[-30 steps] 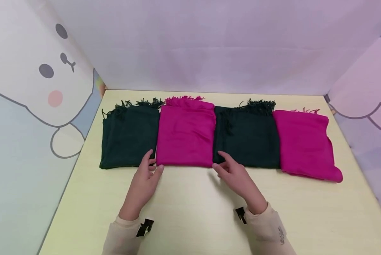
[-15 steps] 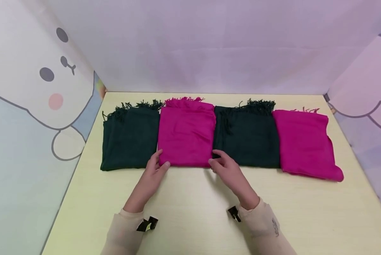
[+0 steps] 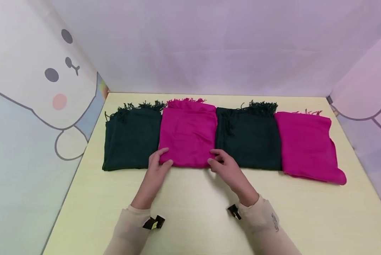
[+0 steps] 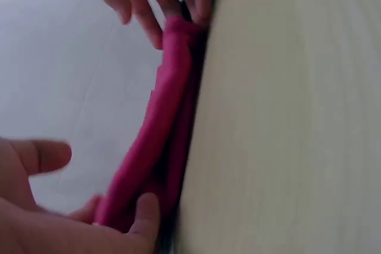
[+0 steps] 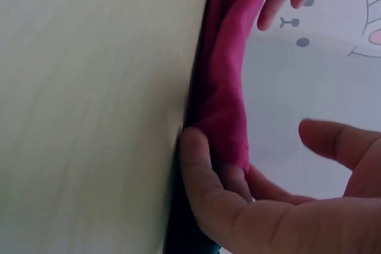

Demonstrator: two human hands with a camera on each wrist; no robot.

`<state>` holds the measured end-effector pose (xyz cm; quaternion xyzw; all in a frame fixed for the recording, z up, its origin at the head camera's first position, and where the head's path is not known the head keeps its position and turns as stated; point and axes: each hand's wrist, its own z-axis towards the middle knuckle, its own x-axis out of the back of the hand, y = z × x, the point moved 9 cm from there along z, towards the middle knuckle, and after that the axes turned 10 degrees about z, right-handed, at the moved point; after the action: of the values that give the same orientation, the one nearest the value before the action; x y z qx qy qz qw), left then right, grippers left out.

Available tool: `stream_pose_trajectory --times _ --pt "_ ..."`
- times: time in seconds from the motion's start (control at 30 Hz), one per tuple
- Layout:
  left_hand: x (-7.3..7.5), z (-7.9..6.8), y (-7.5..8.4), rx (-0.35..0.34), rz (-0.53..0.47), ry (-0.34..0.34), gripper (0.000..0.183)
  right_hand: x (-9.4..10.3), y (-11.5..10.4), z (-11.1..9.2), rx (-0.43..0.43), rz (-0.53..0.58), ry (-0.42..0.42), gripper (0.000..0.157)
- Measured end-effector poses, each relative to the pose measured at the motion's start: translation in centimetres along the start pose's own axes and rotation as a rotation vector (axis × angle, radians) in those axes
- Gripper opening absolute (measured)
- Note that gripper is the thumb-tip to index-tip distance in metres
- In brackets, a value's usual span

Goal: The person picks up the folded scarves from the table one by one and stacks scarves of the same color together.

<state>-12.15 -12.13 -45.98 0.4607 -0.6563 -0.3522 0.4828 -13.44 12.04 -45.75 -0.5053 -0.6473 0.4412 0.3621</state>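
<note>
A folded magenta scarf [image 3: 188, 134] with a fringe along its far edge lies between two folded dark green scarves. My left hand [image 3: 156, 168] grips its near left corner, the thumb on the front edge and other fingers at the side. At the near right corner my right hand [image 3: 225, 168] pinches the cloth the same way, index finger raised. In the left wrist view, the magenta scarf [image 4: 161, 117] shows its layered front edge between both hands. The right wrist view shows the thumb [image 5: 195, 147] low against the fold, near the tabletop.
Left of it lies one dark green scarf [image 3: 131, 140], right of it another dark green scarf [image 3: 250, 141]. A second magenta scarf [image 3: 308, 145] ends the row at the right. All lie on a pale wooden table [image 3: 190, 205], with a white curtain [image 3: 215, 49] behind.
My left hand has moved right, from the gap beside the left green scarf onto the magenta scarf's corner. My right hand has shifted slightly left to the other corner. Both now grip it.
</note>
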Motion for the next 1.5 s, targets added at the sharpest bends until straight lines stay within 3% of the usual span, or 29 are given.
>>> stream_pose_trajectory --times 0.17,0.23,0.33,0.47,0.67,0.9,1.13,1.37,1.5 --pt "0.0 0.4 0.2 0.036 -0.355 0.002 0.046 0.3 0.1 -0.2 -0.007 0.121 0.041 0.043" --pt "-0.1 0.5 0.3 0.045 -0.441 -0.007 0.045 0.3 0.1 -0.2 -0.008 0.15 0.046 0.043" --pt "-0.4 0.6 0.3 0.067 -0.487 -0.041 0.045 0.4 0.1 -0.2 -0.016 0.159 0.058 0.043" --pt "-1.1 0.8 0.1 0.072 -0.462 -0.093 0.046 0.6 0.2 -0.4 -0.047 0.087 0.068 0.044" --pt "-1.1 0.9 0.5 0.024 -0.474 -0.078 0.049 0.4 0.3 -0.3 -0.081 0.066 0.031 0.049" --pt "-1.3 0.9 0.4 0.059 -0.732 -0.062 0.049 -0.6 0.4 0.7 -0.081 0.233 -0.048 0.052" --pt "-1.5 1.0 0.7 0.062 -1.026 -0.066 0.051 -0.9 0.6 1.6 -0.101 0.335 -0.015 0.055" --pt "-2.1 0.7 0.9 0.091 -1.243 -0.086 0.051 -1.5 0.4 2.3 -0.114 0.262 -0.002 0.064" --pt "-2.2 0.6 1.2 0.09 -1.296 -0.081 0.05 -1.8 0.3 2.6 -0.13 0.198 -0.019 0.065"
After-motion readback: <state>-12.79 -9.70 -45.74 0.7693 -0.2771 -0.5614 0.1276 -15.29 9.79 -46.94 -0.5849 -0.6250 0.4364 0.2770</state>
